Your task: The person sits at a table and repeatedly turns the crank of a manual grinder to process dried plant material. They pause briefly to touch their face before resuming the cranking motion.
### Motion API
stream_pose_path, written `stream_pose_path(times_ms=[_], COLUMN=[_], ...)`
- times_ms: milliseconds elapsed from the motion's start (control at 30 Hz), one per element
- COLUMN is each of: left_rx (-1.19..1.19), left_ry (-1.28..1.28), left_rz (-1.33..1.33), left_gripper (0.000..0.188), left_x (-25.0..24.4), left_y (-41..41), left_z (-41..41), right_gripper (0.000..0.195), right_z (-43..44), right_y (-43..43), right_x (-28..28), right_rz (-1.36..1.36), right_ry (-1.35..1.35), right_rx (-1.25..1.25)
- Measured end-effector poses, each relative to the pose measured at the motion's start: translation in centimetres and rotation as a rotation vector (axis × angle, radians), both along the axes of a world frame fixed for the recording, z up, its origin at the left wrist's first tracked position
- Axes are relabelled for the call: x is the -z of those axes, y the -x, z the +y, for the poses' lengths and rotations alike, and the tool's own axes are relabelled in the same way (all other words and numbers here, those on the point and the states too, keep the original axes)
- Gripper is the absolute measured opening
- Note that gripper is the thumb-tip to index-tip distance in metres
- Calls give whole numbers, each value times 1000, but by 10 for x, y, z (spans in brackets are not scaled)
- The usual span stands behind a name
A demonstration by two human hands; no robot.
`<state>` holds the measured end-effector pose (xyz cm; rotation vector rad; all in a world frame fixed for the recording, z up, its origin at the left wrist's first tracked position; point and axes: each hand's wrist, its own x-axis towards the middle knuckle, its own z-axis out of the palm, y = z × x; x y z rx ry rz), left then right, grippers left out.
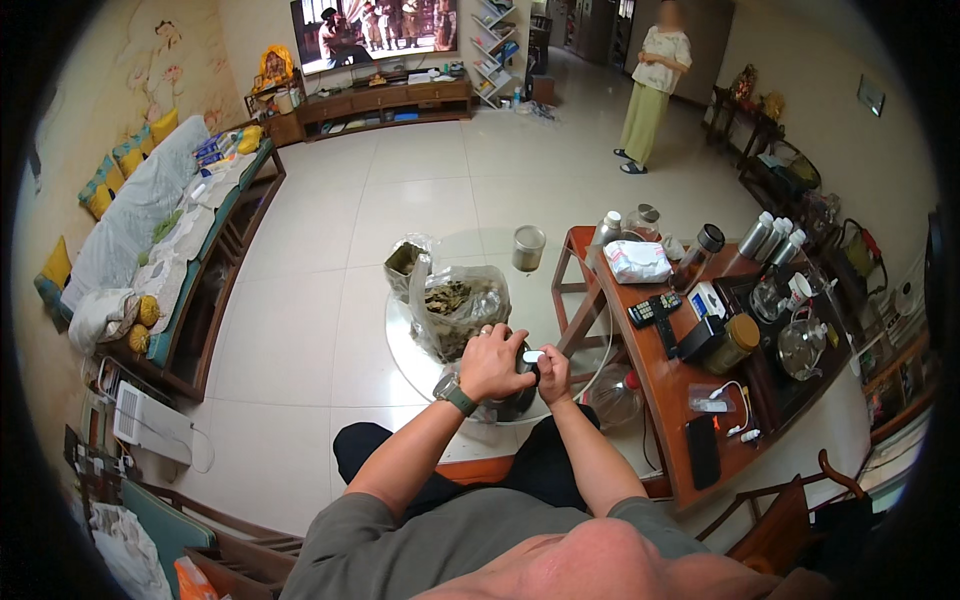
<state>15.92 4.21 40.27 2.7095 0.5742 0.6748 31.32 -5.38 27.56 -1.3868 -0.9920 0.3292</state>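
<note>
A dark, rounded device (513, 403) stands on the round glass tabletop (405, 367) in front of me, mostly covered by my hands. My left hand (491, 364), with a watch on the wrist, curves over its top with fingers spread around it. On its right side, my right hand (555, 375) grips a part with a pale oval top (534, 357). Just beyond my left hand, a clear plastic bag (491, 289) gapes open, with dry brownish-green leaves (448, 298) inside. Another open bag (409, 259) stands behind it. The device's exact kind is hidden.
A lidded clear jar (529, 249) stands at the glass top's far side. On the right, a wooden table (637, 375) carries bottles, remotes (654, 309), a glass teapot (802, 343) and a phone (703, 452). Below is a large clear container (611, 394). A person (660, 64) stands farther back.
</note>
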Motion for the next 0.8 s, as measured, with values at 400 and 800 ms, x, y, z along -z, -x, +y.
stream_pose_path(times_ms=[400,800], left_rx=[16,-5], left_ry=[12,15], left_rz=[15,13], left_gripper=[69,70], left_x=[-3,-1], left_y=[0,-1], left_z=[-1,-1], right_gripper=[61,60], right_z=[-1,-4], right_y=[6,7], right_x=[-6,-14], right_rz=[40,37], right_ry=[-14,-27], right_rx=[1,-8])
